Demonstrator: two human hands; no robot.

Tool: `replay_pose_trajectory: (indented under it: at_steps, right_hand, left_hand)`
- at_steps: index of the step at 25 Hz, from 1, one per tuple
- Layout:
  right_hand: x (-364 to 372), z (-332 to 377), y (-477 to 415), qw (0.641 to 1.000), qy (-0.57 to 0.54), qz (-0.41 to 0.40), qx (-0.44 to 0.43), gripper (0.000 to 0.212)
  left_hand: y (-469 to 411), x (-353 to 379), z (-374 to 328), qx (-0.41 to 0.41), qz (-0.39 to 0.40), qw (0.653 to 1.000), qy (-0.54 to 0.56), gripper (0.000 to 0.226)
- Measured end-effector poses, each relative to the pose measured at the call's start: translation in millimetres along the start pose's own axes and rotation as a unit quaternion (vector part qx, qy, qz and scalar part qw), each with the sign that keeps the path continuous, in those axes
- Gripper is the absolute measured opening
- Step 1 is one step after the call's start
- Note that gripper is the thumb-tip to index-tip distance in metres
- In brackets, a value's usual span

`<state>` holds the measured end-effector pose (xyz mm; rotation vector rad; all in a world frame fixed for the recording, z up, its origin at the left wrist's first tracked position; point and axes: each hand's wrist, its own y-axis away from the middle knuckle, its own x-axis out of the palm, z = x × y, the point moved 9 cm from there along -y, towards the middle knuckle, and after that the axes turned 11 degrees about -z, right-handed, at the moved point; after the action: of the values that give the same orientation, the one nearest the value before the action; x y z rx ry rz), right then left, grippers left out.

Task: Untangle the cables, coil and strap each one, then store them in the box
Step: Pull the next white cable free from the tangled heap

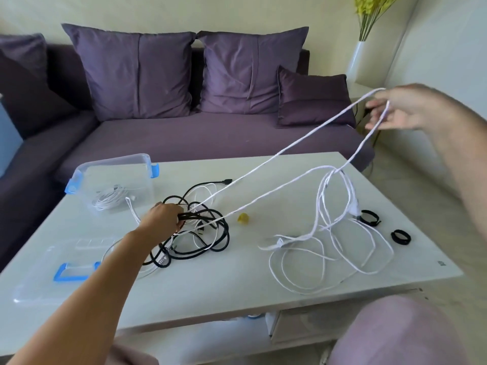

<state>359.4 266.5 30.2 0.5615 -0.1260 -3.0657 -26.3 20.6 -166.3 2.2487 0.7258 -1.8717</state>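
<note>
Being untangled.
White cable (276, 154) is being held aloft by right hand (400, 109); black cable (200, 216) is being gripped by left hand (163, 219).

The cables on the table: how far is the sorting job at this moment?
Done: one white coil lies in the box. In hand: the left hand grips the black tangle while the right hand lifts a white cable out of it. Left: both these cables need coiling, and the straps lie unused on the table.
</note>
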Motion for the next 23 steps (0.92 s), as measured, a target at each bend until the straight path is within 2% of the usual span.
replay_pose_trajectory:
  at_steps: [1, 2, 3, 4, 6, 7, 8, 9, 10, 12, 14, 16, 18, 20, 21, 23]
  right_hand:
    - [13, -15, 5, 0.996, -0.006, 0.065, 0.066, 0.053]
    - [22, -28, 10, 0.988, 0.036, 0.109, 0.102, 0.074]
    - [23, -36, 12, 0.981, 0.091, 0.126, 0.112, 0.085]
    - [14, -39, 8, 0.978, 0.150, 0.111, 0.097, 0.083]
    - [-20, -25, -7, 0.973, 0.231, -0.002, 0.008, 0.046]
    - [-38, -12, -15, 0.970, 0.229, -0.070, -0.048, 0.027]
    - [-50, -8, -20, 0.976, 0.187, -0.096, -0.056, 0.018]
    - [-53, -11, -21, 0.989, 0.123, -0.081, -0.031, 0.022]
    - [-46, -18, -19, 0.996, 0.087, -0.035, 0.005, 0.036]
    - [-27, -21, -5, 0.990, 0.133, 0.022, 0.027, 0.056]
    - [-9, -4, 6, 0.983, 0.173, 0.045, -0.029, 0.043]
    - [10, 20, 15, 0.985, 0.125, 0.071, -0.096, 0.021]
    - [24, 41, 25, 0.975, 0.118, 0.087, -0.168, 0.018]
    - [29, 54, 24, 0.953, 0.188, 0.032, -0.234, 0.015]
    - [25, 56, 12, 0.936, 0.244, -0.028, -0.254, 0.014]
    - [7, 45, -21, 0.899, 0.337, -0.176, -0.217, 0.021]
  left_hand:
    - [0, 0, 0, 0.005, -0.003, 1.000, -0.009, 0.023]
    - [0, -1, 2, 0.005, -0.006, 1.000, -0.018, 0.022]
    - [0, 0, 6, 0.004, -0.004, 1.000, -0.028, 0.023]
    - [1, 4, 12, 0.002, 0.008, 0.999, -0.039, 0.023]
    - [2, 14, 25, -0.004, 0.038, 0.998, -0.050, 0.022]
    - [2, 19, 32, -0.010, 0.049, 0.998, -0.048, 0.024]
    - [1, 22, 36, -0.013, 0.054, 0.997, -0.049, 0.026]
    - [-2, 24, 36, -0.012, 0.053, 0.997, -0.055, 0.026]
    - [-2, 24, 35, -0.009, 0.047, 0.997, -0.062, 0.024]
    - [-4, 24, 30, 0.002, 0.034, 0.997, -0.073, 0.020]
    - [-6, 23, 22, 0.013, 0.020, 0.997, -0.073, 0.017]
    - [-13, 18, 12, 0.014, -0.007, 0.998, -0.057, 0.036]
    - [-16, 9, -6, 0.030, -0.038, 0.998, -0.036, 0.056]
    - [-13, 7, -23, 0.046, -0.038, 0.997, -0.046, 0.056]
    - [-12, 9, -26, 0.044, -0.029, 0.997, -0.057, 0.053]
    - [-10, 13, -23, 0.024, -0.015, 0.997, -0.072, 0.046]
